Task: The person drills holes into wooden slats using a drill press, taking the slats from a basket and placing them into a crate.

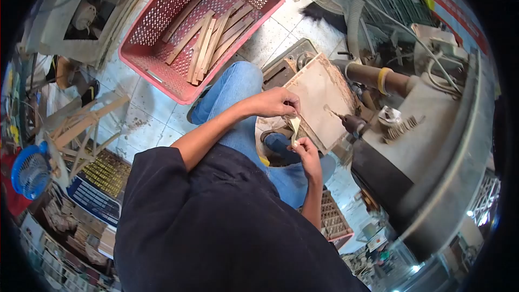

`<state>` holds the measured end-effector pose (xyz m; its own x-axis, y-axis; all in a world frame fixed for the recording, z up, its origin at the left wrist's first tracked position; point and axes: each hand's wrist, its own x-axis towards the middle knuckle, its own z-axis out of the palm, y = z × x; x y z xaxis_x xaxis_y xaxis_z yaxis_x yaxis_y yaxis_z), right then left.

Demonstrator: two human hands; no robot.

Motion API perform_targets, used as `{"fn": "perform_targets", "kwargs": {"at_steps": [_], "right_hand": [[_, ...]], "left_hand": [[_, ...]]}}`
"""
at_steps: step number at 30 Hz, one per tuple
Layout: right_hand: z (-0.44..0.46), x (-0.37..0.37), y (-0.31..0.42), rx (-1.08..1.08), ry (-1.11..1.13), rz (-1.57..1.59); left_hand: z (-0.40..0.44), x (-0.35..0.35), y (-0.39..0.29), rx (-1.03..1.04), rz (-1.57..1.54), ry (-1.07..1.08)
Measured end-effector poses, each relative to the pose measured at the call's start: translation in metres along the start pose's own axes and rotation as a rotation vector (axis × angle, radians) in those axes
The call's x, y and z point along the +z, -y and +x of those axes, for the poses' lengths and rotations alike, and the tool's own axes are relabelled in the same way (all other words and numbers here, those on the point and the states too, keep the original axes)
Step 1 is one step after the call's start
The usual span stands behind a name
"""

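A pale yellow, twisted thin strip [294, 124] is stretched between my two hands, above my lap; I cannot tell whether it is tape or paper. My left hand [278, 103] pinches its upper end. Its lower end is between the fingers of my right hand [307, 156]. Just beyond the hands lies a flat, worn board [321, 97] on a machine's table. Pointing over that board is a drill bit in a dark chuck [354, 124], at the end of a machine body on the right.
A red perforated crate [157, 78] holding several wooden strips [208, 46] stands on the tiled floor. Another crate [335, 216] is by my right forearm. At left are a wooden frame [89, 124] and a blue basket [31, 170]. A cable crosses above the machine [421, 124].
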<state>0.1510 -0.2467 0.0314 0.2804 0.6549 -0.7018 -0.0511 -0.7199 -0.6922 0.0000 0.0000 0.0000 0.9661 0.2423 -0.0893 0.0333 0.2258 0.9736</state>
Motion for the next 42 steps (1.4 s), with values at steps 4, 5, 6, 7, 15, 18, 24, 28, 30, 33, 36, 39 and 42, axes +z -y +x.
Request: {"fn": "perform_targets", "kwargs": {"at_steps": [4,5,6,7,15,18,24,28,30,33,36,39,42], "right_hand": [[0.034,0.053,-0.028,0.0,0.093,0.338],[0.041,0.061,-0.035,0.007,0.117,0.468],[0.05,0.069,-0.041,0.003,0.133,0.507],[0.056,0.077,-0.048,0.001,0.14,0.548],[0.057,0.102,-0.078,-0.228,-0.095,0.579],[0.036,0.109,-0.073,-0.371,-0.184,0.452],[-0.019,0.095,-0.038,-0.62,-0.594,0.217],[-0.03,0.059,-0.026,-0.752,-0.807,0.136],[-0.029,0.04,-0.023,-0.782,-0.829,0.157],[-0.016,0.015,-0.023,-0.807,-0.88,0.164],[0.005,-0.009,-0.028,-0.799,-0.877,0.183],[0.023,-0.03,-0.032,-0.84,-0.858,0.194],[0.037,-0.05,-0.042,-0.847,-0.879,0.049]], "left_hand": [[-0.022,-0.016,0.019,0.062,0.053,-0.119],[-0.025,-0.019,0.023,0.071,0.05,-0.135],[-0.029,-0.022,0.03,0.078,0.05,-0.143],[-0.032,-0.024,0.041,0.166,0.061,-0.206],[-0.048,-0.009,0.064,0.299,0.295,-0.409],[-0.058,0.0,0.055,0.396,0.221,-0.441],[-0.076,0.012,0.03,0.391,0.289,-0.409],[-0.052,0.046,0.027,0.42,0.291,-0.429],[-0.035,0.058,0.026,0.474,0.308,-0.468],[-0.001,0.063,0.034,0.535,0.323,-0.52],[0.033,0.063,0.043,0.615,0.374,-0.566],[0.058,0.064,0.046,0.656,0.408,-0.585],[0.073,0.066,0.053,0.683,0.446,-0.592]]}}
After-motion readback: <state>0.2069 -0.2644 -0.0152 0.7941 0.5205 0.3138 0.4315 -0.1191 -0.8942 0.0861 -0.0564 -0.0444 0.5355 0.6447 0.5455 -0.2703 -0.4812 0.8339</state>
